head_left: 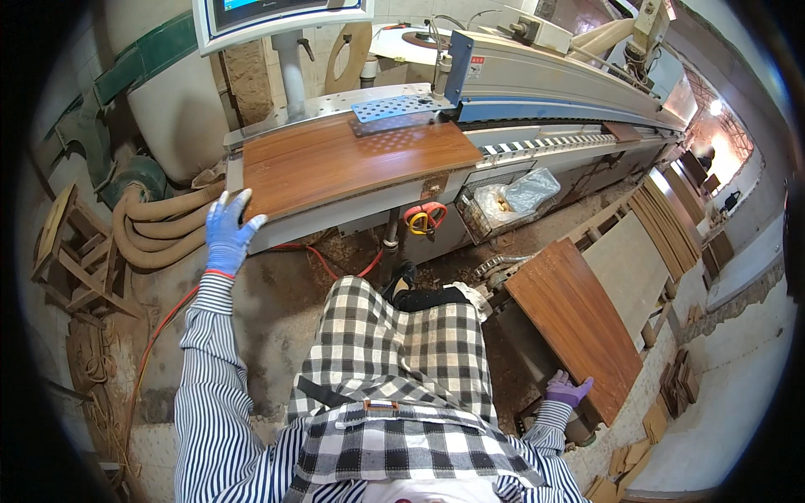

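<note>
A brown wood-grain panel (352, 159) lies flat on the machine table at the upper left. My left hand (226, 233), in a blue and white glove, is at the panel's near left corner with its fingers spread; it is not holding the panel. A second wood-grain panel (579, 318) lies to my right on a low stack. Against this panel's near edge rests my right hand (568, 391), in a purple glove, its fingers stretched out and the thumb apart. Its palm side is hidden.
The machine's long blue and grey beam (570, 92) runs away to the right. Corrugated hoses (159, 226) curve at the left beside a wooden stool (84, 260). Red-handled scissors (425, 218) hang below the table. A wire basket (503, 210) holds plastic bags. More boards (662, 218) are stacked farther right.
</note>
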Action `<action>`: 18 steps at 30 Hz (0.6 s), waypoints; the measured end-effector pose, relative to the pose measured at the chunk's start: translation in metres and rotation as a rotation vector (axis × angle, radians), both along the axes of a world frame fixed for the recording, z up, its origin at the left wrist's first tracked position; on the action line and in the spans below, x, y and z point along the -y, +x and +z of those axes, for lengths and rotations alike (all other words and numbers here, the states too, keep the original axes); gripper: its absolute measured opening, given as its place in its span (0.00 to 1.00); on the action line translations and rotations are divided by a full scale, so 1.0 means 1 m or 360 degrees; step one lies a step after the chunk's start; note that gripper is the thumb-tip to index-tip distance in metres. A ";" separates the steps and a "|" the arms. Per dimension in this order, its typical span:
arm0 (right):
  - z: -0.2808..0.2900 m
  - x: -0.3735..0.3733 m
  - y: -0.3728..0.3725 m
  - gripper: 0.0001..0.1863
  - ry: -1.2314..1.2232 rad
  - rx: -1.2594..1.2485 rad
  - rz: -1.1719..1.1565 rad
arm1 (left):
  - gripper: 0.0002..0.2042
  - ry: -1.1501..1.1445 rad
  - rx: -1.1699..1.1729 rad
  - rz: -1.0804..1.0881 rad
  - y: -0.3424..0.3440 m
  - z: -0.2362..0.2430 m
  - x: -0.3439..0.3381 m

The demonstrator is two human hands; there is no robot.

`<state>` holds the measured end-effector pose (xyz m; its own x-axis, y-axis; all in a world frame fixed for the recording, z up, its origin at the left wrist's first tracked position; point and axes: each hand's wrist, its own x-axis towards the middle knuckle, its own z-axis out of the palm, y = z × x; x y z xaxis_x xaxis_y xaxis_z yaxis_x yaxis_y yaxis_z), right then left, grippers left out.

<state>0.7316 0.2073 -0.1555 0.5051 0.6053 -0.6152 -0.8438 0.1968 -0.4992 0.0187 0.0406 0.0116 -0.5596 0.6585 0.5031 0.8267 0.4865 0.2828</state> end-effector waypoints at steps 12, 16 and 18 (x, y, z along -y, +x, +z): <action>-0.002 0.042 0.016 0.37 0.0108 0.0135 0.0643 | 0.32 -0.0043 -0.0078 -0.0104 0.057 0.000 -0.095; 0.006 0.051 0.028 0.33 0.0078 0.0121 0.0515 | 0.36 -0.0138 -0.0007 -0.0103 0.072 0.005 -0.111; -0.007 0.053 0.047 0.32 0.0047 0.0155 0.0578 | 0.35 -0.0101 -0.0034 -0.0182 0.070 0.004 -0.107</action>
